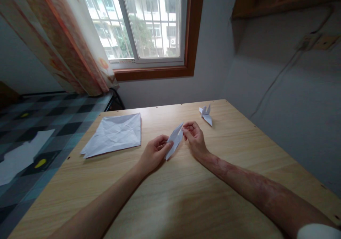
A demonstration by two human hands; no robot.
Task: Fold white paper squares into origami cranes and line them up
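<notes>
A folded piece of white paper (175, 139), long and diamond-shaped, is held up at a slant above the table. My left hand (156, 150) is closed on its lower left side, the thumb pressed flat on the face of the paper. At its upper right edge, my right hand (195, 137) pinches the paper near the tip between thumb and fingers. Beyond the right hand, a finished-looking origami crane (206, 114) in white paper rests on the table. Left of my left hand lies a stack of creased white paper sheets (117, 132).
The light wooden table (165, 203) reaches back to the wall under a barred window (157, 26). On the left, a bed with a checked cover (50, 114) holds torn-looking white paper (26, 153). A curtain (69, 40) hangs beside the window; a cable (277, 79) runs down the right wall.
</notes>
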